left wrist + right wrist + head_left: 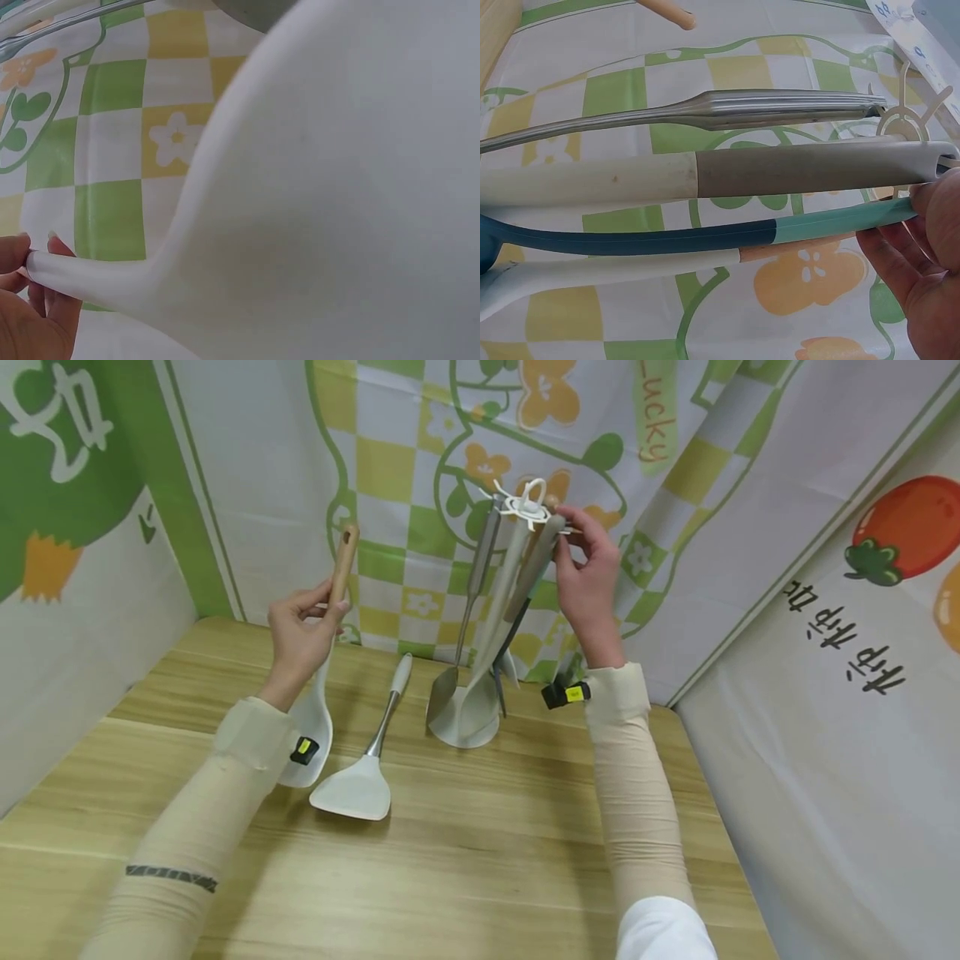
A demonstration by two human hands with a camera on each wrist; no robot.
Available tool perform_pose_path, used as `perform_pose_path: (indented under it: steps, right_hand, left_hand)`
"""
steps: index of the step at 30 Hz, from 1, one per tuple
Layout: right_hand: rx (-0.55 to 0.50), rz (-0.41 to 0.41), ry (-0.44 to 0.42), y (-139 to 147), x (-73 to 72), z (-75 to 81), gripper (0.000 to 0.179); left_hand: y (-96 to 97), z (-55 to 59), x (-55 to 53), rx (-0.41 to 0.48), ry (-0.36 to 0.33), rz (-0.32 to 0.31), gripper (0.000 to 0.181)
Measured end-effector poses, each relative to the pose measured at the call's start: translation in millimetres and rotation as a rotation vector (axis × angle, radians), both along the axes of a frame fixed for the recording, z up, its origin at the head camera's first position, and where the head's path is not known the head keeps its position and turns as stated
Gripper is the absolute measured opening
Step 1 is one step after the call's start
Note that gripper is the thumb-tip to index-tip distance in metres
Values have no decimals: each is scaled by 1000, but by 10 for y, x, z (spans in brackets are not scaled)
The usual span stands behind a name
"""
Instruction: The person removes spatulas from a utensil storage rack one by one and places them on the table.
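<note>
My left hand (296,631) grips the wooden handle of a white-headed spatula (318,718) and holds it tilted at the left. In the left wrist view its broad white head (322,195) fills much of the picture. My right hand (591,581) is at the top of a white utensil rack (527,508). In the right wrist view its thumb and fingers pinch the teal handle end of a blue utensil (720,240) beside the rack's hooks. On the rack hang a metal turner (442,689), a white spoon with a grey-brown handle (795,171) and a wooden-handled white utensil (667,264).
Between the left arm and the rack, another white spatula (356,789) with a steel neck lies on the wooden table (480,877). The rack's round base (487,731) stands near the back edge, close to a checked, flower-patterned curtain (405,485). Printed cloth walls rise on both sides.
</note>
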State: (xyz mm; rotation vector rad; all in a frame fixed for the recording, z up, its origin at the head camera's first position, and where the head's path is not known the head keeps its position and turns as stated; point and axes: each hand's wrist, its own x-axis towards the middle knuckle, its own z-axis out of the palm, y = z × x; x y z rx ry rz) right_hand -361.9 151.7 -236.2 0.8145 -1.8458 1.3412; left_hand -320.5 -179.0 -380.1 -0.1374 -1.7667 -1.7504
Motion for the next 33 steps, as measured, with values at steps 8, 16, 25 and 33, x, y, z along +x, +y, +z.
perform_pose_path:
  steps: [8,16,25,33]
  right_hand:
    - [16,-7,-7,20,-18,-17,28]
    - [3,-1,3,29,-30,-23,27]
    - [5,14,25,48,-60,-56,29]
    - [5,21,42,61,-72,-58,29]
  left_hand:
    - [-13,-45,-14,-11,-44,21,36]
    - [-30,-93,-78,-32,-103,32,34]
    - [-45,-186,-98,-80,-188,39,34]
    - [-19,-235,-122,-103,-204,32,35]
